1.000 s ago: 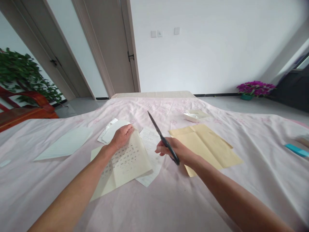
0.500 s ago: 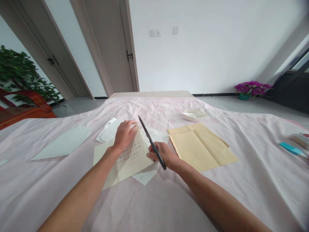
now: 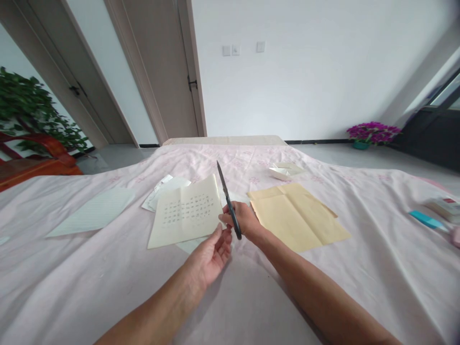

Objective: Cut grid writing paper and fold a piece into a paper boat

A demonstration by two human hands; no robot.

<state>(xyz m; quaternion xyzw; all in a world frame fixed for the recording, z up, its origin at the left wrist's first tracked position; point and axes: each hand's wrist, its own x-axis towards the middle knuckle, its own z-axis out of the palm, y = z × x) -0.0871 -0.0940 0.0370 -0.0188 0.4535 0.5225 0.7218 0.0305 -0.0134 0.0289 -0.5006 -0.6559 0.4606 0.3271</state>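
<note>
A pair of dark scissors (image 3: 229,203) is in my right hand (image 3: 244,219), blades pointing up and away. The thumb and fingertips of that hand also meet the right edge of a cream sheet of paper (image 3: 172,233) with rows of dark handwriting and a crease down it. My left hand (image 3: 212,254) is at the sheet's lower right corner, palm turned up, thumb on the edge and fingers curled, close to my right fingertips. The sheet tilts above other white papers (image 3: 153,199), which it partly covers.
A creased tan paper (image 3: 302,215) lies to the right, with a folded white paper piece (image 3: 282,171) beyond it. On the left is a lined sheet (image 3: 97,211). A blue object (image 3: 426,219) and a small box (image 3: 445,208) rest at far right on the pink-patterned cloth (image 3: 266,297).
My left hand has moved from the sheet's top down to its lower right corner. The sheet has tipped up, its writing now uncovered. The scissors have shifted slightly and stand steeper.
</note>
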